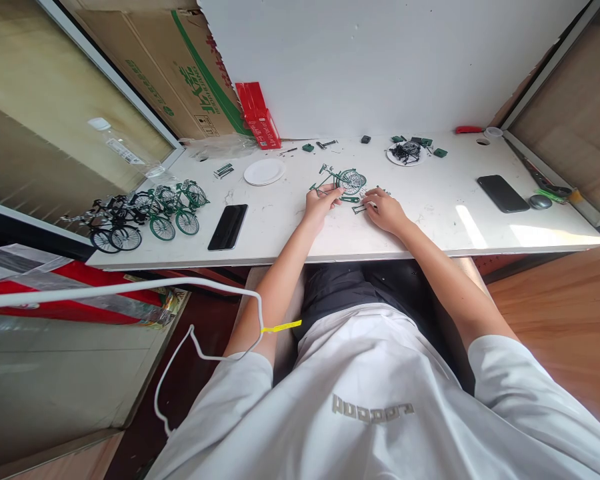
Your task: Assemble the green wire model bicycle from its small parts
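Note:
A partly built green model bicycle (351,181), with a spoked wheel fitted at one end, is held over the table by my left hand (324,201). The thumb and fingers close round its frame. To the right, my right hand (385,211) rests low on the tabletop, fingers bent together among small green pieces. Whatever its fingertips pinch is too small to make out. A thin green part (359,209) lies beside those fingertips, and a short green piece (350,199) is between the two hands.
Several finished model bicycles (163,208) stand at the left, near a phone (228,227). A white plate (264,172) lies behind. Black parts fill another plate (406,153). A red box (259,117) leans at the back; a second phone (503,193) is right. A white cable (130,287) crosses lower left.

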`<state>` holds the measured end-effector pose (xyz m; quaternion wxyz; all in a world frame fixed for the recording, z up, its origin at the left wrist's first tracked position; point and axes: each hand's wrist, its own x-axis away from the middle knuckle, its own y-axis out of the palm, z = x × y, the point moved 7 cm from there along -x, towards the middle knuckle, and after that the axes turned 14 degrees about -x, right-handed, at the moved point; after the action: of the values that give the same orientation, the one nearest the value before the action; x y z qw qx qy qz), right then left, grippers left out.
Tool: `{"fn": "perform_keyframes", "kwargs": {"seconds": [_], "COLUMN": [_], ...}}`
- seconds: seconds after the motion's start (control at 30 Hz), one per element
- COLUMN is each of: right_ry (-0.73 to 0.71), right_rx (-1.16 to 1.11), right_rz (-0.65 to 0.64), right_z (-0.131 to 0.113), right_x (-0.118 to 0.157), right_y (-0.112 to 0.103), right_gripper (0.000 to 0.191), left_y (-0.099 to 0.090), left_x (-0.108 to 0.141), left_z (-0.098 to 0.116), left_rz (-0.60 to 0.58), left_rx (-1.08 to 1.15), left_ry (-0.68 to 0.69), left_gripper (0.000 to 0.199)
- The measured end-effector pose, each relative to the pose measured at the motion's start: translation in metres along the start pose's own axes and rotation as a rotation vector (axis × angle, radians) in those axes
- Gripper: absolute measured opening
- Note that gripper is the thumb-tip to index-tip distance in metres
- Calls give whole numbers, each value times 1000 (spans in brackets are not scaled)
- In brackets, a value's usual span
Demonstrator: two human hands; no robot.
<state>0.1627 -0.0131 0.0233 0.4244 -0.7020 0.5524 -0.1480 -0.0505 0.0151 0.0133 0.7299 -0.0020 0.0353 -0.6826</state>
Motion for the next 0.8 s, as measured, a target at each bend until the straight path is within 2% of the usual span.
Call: {"fn": "perform_keyframes", "kwargs": {"seconds": [0.43,0.57,0.7,0.8], "right_ry": [-19,-15,61,92], "right_rx": [-8,-75,-129,-195], "right_rz": [-39,80,209,252], "right_z": [-3,2,16,20], "right_x": [0,-2,-3,-3], "right_y": [1,-7,-17,-21], "right_gripper": [47,41,30,36], "left_y": [0,0,-1,-1], "left_x": [-1,-4,-4,-4], "left_z": [-1,-4,-5,-4], "left_rz": [-3,-6,-2,-5], "left_rx": [-2,23,24,14], "left_ry": [-1,16,24,27], "left_gripper": [32,33,37,38]}}
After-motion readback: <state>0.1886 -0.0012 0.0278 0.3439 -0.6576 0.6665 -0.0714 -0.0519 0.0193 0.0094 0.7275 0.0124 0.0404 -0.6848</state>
